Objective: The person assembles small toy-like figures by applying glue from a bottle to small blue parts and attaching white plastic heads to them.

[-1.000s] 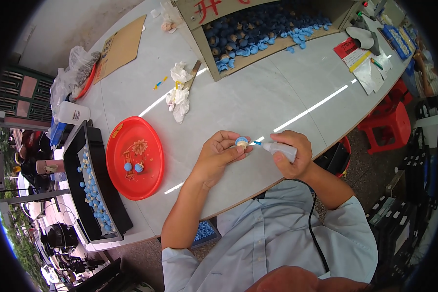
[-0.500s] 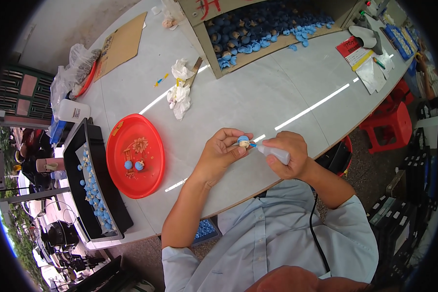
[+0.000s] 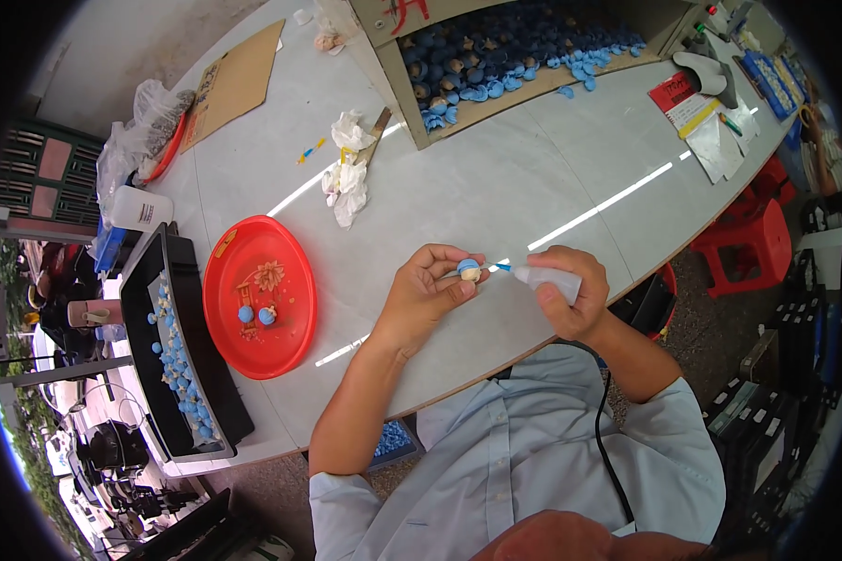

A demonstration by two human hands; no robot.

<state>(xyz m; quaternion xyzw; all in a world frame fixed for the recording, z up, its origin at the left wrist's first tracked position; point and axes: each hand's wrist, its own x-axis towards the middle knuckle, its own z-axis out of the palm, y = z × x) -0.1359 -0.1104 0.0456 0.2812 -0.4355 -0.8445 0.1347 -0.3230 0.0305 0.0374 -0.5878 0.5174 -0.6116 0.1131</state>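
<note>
Between the thumb and fingers of my left hand (image 3: 428, 292) is a small round doll head (image 3: 469, 269), blue on top and cream below. My right hand (image 3: 575, 292) is wrapped round a translucent white squeeze bottle (image 3: 550, 280) with a thin blue nozzle (image 3: 503, 267). The nozzle points left at the little head, with a small gap between them. To the left stands a round red tray (image 3: 217, 323) with two blue-and-cream pieces (image 3: 267, 315) lying in it.
A black bin (image 3: 145, 374) of similar small pieces sits at the table's left end. At the back, an open wooden box (image 3: 388, 79) holds many blue parts. Crumpled tissues (image 3: 349, 178) lie mid-table; a red stool (image 3: 753, 245) stands off the right edge.
My right hand has drawn the squeeze bottle to the right, so its nozzle is now apart from the doll head. My left hand has stayed nearly still.
</note>
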